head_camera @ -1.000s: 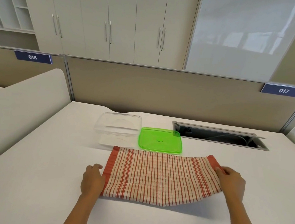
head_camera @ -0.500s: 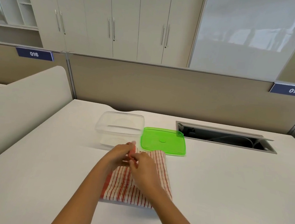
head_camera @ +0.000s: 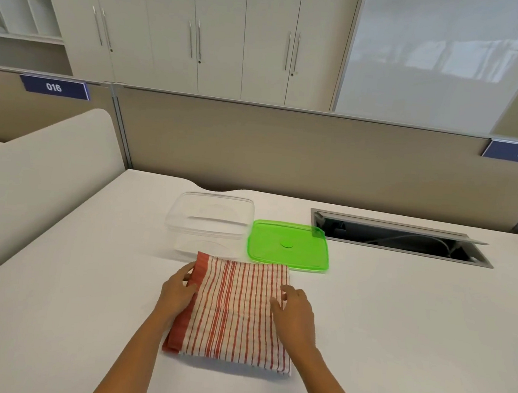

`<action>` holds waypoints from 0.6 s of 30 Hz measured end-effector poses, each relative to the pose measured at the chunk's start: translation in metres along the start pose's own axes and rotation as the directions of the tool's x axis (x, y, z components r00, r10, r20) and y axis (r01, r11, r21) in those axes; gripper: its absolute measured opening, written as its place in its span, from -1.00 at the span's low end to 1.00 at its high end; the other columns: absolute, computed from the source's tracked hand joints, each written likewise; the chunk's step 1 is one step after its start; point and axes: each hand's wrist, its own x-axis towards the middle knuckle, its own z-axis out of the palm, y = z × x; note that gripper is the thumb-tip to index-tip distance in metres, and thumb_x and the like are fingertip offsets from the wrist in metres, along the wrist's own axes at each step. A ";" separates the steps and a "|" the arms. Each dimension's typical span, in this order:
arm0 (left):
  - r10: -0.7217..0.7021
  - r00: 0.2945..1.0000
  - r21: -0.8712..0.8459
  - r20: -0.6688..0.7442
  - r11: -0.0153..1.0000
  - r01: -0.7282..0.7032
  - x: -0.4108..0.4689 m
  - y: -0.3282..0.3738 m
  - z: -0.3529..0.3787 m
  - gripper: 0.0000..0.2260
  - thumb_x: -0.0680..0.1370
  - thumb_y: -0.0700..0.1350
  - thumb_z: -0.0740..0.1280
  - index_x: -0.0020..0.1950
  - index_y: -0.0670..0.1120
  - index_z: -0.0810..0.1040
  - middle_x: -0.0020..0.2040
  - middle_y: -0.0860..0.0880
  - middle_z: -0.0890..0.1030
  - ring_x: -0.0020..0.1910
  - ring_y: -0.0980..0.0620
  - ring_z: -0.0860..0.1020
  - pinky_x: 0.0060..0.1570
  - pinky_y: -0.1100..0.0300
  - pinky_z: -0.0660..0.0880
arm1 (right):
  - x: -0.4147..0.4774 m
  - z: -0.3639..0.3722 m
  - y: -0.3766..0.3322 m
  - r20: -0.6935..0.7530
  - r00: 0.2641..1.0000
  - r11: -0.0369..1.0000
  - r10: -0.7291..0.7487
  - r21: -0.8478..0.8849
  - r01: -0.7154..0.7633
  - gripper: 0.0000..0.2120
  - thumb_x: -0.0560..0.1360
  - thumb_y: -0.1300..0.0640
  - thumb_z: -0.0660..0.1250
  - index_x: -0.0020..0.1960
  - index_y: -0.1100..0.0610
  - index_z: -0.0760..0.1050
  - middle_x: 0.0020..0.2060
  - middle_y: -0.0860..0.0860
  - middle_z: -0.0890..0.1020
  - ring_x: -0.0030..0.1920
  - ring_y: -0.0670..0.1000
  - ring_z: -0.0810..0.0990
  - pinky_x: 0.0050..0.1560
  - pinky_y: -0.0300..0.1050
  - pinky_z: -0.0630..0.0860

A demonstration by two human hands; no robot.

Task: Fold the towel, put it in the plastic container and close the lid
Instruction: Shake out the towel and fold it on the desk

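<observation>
A red-and-white striped towel point(head_camera: 232, 310) lies folded into a rough square on the white desk, just in front of me. My left hand point(head_camera: 177, 292) rests against its left red-bordered edge, fingers curled at the hem. My right hand point(head_camera: 293, 312) lies flat on the towel's right side, fingers spread. Behind the towel stands a clear plastic container point(head_camera: 210, 223), open and with nothing in it. Its green lid point(head_camera: 289, 246) lies flat on the desk to the right of the container, and the towel's far edge nearly touches it.
An open cable hatch point(head_camera: 398, 240) is sunk into the desk at the back right. A beige partition point(head_camera: 286, 155) runs along the desk's far edge, and a curved white divider point(head_camera: 33, 183) bounds the left side.
The towel went from a wide strip to half that width: my right hand carried its right end over to the left end, then moved back to the right side and flattened the fold.
</observation>
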 end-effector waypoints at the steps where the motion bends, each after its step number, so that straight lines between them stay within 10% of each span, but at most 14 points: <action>1: 0.025 0.999 0.038 -0.038 0.999 -0.024 0.000 0.001 0.001 -0.64 0.60 -0.12 0.17 0.40 0.00 0.35 0.31 -0.13 0.52 0.14 -0.09 0.54 0.13 0.00 0.50 | -0.001 0.002 0.002 0.004 1.000 0.999 0.013 -0.030 -0.013 -0.60 0.56 0.05 0.20 0.37 0.12 0.33 0.24 0.07 0.45 0.24 0.07 0.44 0.23 -0.07 0.42; 18: 0.056 0.974 0.097 -0.222 0.995 -0.035 -0.039 -0.012 0.022 -0.71 0.57 -0.03 0.23 0.21 -0.16 0.48 0.11 -0.17 0.63 -0.03 -0.09 0.59 0.01 0.07 0.54 | -0.008 0.007 0.027 -0.051 0.979 0.980 0.198 0.030 -0.197 -0.76 0.59 0.10 0.12 0.16 0.21 0.43 0.09 0.11 0.55 0.06 0.07 0.56 0.04 -0.10 0.50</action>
